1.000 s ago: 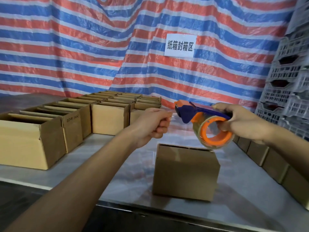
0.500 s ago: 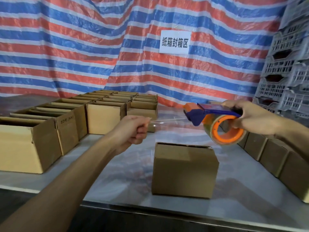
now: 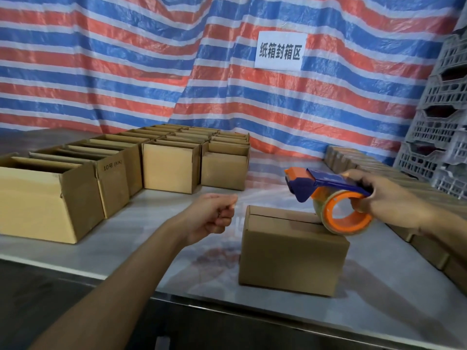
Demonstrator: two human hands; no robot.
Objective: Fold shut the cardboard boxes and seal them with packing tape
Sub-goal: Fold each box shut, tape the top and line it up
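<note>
- Both hands have dropped since a moment ago. The right hand [image 3: 386, 198] has its fingers wrapped round the tape dispenser [image 3: 326, 183], and the roll now sits right over the far right top of the closed box [image 3: 290, 253] near the front of the bench [image 3: 141, 223].
- Left hand [image 3: 214, 215] hovers by the box's left top edge, thumb and forefinger pinching what I guess is the loose end of the tape [image 3: 319, 207]. The clear strand barely shows.
- Risk: a slack strand could stick to itself or land off the flap seam, and a light box might skid on that slick bench.
- Matte corrugated cardboard, glossy blue plastic, round orange core.
</note>
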